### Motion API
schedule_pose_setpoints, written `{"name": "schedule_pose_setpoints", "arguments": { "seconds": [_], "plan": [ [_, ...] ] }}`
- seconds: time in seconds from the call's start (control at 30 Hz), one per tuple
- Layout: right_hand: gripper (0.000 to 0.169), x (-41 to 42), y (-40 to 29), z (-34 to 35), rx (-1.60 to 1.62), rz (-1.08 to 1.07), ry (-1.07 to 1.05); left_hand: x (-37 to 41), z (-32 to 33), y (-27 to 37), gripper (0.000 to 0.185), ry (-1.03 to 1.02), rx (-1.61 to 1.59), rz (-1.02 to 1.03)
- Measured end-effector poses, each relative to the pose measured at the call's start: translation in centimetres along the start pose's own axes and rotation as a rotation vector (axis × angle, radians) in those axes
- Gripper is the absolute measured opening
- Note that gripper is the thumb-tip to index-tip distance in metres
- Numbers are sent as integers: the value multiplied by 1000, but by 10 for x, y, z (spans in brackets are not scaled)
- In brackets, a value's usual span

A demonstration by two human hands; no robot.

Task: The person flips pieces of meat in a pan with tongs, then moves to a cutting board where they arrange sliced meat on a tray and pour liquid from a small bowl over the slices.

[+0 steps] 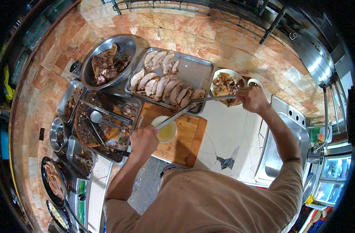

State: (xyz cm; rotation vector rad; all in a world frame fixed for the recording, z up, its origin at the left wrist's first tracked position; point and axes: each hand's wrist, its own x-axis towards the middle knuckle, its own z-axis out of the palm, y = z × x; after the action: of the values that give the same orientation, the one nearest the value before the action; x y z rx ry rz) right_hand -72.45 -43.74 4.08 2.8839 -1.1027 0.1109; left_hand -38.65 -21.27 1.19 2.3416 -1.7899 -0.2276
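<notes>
My left hand (pixel 144 141) grips a long metal utensil (pixel 173 116) that slants up and right over a white bowl of yellowish liquid (pixel 166 130) on a wooden cutting board (pixel 189 137). In my right hand (pixel 252 98) is a second long metal utensil (pixel 215 98), reaching left. Both far ends meet at the sliced meat (pixel 182 94) near the lower right corner of a metal tray (pixel 195 67). Two rows of slices lie in that tray. I cannot tell the exact kind of either utensil. Below my right hand's wrist side nothing touches it.
Behind stands a steel basin of meat (pixel 107 67). A bowl of meat scraps (pixel 228 84) and a small bowl (pixel 254 83) sit near my right hand. At left, a tray (pixel 138 109) holds a round board (pixel 93 128), a ladle and tongs. The sink (pixel 275 157) is right, frying pans (pixel 53 182) lower left.
</notes>
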Motion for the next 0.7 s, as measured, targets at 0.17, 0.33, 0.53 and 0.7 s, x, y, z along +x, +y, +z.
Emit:
{"name": "schedule_pose_setpoints", "arguments": {
  "seconds": [0.17, 0.33, 0.53, 0.7],
  "plan": [
    [14, 9, 3, -16, -74, -17, -88, -6, -21, 10, 19, -21, -35, 3],
    [10, 19, 2, -11, 36, 18, 84, -11, -13, -2, 21, 28, 24, -7],
    [21, 17, 34, 14, 319, 290, -79, -8, -11, 1, 23, 41, 16, -28],
    [28, 29, 43, 81, 698, 490, -81, -1, -30, -15, 22, 63, 16, -167]
  ]
}}
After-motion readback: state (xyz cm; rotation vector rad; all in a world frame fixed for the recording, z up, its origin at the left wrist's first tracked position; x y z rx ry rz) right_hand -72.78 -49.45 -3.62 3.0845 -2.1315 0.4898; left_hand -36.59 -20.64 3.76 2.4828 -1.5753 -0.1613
